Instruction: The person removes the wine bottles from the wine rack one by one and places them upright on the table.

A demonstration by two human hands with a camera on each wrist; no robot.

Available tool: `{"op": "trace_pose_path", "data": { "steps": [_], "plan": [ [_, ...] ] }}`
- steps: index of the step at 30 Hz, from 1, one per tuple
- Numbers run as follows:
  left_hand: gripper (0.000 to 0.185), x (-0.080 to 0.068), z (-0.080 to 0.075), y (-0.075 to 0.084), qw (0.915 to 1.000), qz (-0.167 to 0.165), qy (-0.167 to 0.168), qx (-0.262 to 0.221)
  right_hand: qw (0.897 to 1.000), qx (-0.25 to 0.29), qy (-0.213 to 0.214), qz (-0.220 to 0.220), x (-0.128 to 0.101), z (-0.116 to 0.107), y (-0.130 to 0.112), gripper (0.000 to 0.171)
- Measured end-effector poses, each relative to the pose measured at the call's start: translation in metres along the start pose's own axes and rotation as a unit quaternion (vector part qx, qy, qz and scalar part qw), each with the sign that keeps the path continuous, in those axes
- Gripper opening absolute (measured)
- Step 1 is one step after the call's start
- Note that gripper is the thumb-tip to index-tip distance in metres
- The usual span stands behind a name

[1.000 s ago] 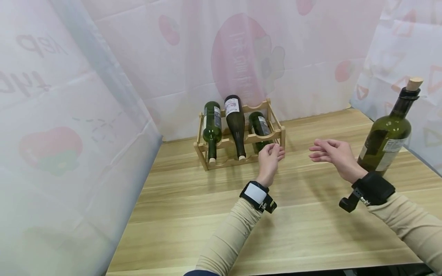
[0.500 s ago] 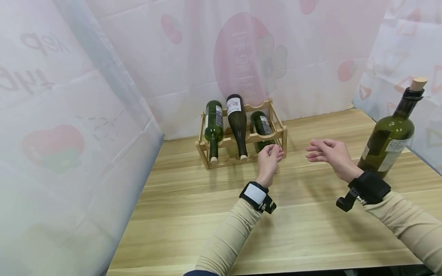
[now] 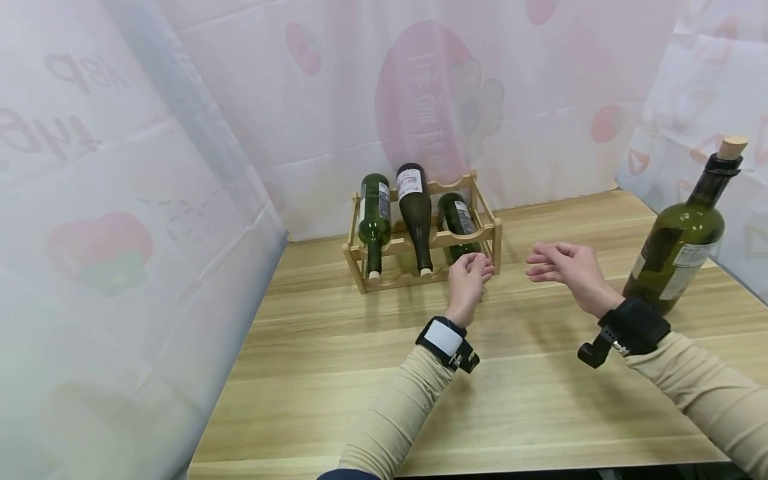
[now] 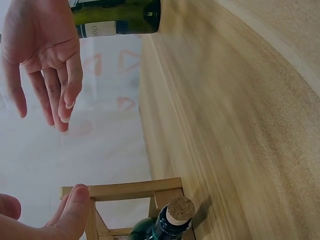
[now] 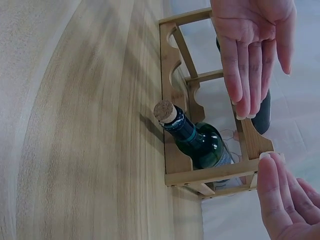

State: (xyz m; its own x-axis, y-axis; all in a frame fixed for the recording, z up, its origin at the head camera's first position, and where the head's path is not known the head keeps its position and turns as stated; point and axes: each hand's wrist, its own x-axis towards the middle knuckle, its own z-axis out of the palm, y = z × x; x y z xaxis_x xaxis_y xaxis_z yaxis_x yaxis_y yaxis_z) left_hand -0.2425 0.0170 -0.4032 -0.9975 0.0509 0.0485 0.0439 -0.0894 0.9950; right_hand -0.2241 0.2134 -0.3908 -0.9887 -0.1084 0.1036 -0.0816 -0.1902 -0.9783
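Four bottles (image 3: pixel 677 248) are counted: three held in one wooden rack (image 3: pixel 497 247) on the far side, one stood at right. Four corks (image 3: pixel 732 147) are fitted, one per bottle. Also listed: one table (image 3: pixel 300 400), one left hand (image 3: pixel 468 283), one right hand (image 3: pixel 570 268), two wrist straps (image 3: pixel 639 325), two sleeves (image 3: pixel 396 407).

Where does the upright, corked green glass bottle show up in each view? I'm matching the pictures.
Head: upright green glass bottle at far right, past the right hand.
Left wrist: bottle sideways along the top, partly behind that hand.
Right wrist: not in it.
Shared landmark: the light wooden bottle rack, in all three.
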Motion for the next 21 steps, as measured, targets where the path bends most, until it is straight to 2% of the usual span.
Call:
{"op": "trace_pose_path", "data": {
  "steps": [6, 14, 21],
  "plan": [
    [0.032, 0.001, -0.003, -0.003, 1.0000, 0.002, 0.000, -0.004, 1.000, -0.006, -0.002, 0.002, 0.002, 0.004, 0.001, 0.018],
    [0.036, 0.001, -0.008, -0.008, 0.9996, 0.004, -0.002, 0.027, 1.000, -0.012, -0.006, 0.004, 0.003, 0.004, 0.001, 0.015],
    [0.038, 0.004, -0.016, -0.011, 0.9996, -0.004, 0.000, 0.029, 1.000, 0.008, -0.011, 0.000, 0.003, 0.002, 0.001, 0.013]
  ]
}}
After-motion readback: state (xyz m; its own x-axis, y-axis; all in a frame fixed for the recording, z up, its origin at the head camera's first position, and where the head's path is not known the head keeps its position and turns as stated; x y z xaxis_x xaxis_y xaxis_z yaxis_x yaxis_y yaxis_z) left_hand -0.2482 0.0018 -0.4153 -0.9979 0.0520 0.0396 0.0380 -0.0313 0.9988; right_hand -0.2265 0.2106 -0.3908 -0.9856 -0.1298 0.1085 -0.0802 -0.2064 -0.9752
